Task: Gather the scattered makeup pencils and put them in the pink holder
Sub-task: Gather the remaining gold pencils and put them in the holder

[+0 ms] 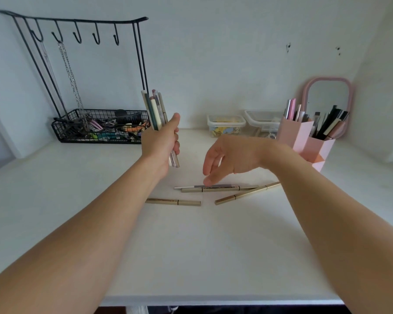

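My left hand (162, 145) is raised above the white table (191, 257) and grips an upright bundle of makeup pencils (156, 109). My right hand (227, 158) hangs open, fingers pointing down, its fingertips touching a grey pencil (216, 186) that lies beside a gold pencil (220, 189). Two more gold pencils lie on the table: one at the left (173, 202), one slanted at the right (245, 194). The pink holder (304, 141) stands at the back right with several pencils and brushes in it.
A black wire rack with hooks and a basket of small items (100, 126) stands at the back left. Two clear plastic boxes (226, 125) sit by the wall. A pink-framed mirror (327, 98) leans behind the holder. The table's front edge (213, 300) is near me.
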`<state>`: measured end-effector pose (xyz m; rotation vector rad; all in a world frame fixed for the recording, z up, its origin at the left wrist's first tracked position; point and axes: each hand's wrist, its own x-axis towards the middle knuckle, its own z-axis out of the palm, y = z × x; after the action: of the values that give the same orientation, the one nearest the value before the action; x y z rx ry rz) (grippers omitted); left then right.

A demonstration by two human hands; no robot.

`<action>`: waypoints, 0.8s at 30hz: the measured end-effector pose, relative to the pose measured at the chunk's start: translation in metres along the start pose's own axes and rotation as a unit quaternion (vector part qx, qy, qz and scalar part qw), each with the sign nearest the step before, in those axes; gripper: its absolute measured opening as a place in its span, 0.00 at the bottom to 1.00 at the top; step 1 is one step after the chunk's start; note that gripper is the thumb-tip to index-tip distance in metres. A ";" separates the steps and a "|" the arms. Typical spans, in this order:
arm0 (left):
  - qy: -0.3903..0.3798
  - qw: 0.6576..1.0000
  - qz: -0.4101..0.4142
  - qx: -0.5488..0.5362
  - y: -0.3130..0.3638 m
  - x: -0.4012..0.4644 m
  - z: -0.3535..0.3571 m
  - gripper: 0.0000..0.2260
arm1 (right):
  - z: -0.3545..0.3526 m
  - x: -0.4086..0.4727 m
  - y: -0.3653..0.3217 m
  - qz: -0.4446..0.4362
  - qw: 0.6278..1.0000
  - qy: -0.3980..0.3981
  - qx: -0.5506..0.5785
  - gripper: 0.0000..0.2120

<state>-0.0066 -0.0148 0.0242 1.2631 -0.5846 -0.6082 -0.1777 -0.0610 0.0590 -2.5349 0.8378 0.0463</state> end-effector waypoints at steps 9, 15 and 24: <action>-0.031 0.999 -0.007 0.019 -0.004 -0.001 0.004 0.14 | 0.010 0.011 0.003 0.018 0.997 -0.030 -0.070 0.06; -0.039 0.998 0.007 0.041 -0.007 -0.004 0.006 0.15 | 0.008 0.011 0.009 0.029 0.998 -0.031 -0.051 0.07; -0.004 1.000 -0.010 -0.014 0.001 -0.002 0.003 0.18 | -0.008 0.011 0.027 0.019 0.995 0.087 0.047 0.03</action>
<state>-0.0100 -0.0148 0.0251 1.2419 -0.5688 -0.6376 -0.1853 -0.0895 0.0524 -2.4606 0.9318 -0.1993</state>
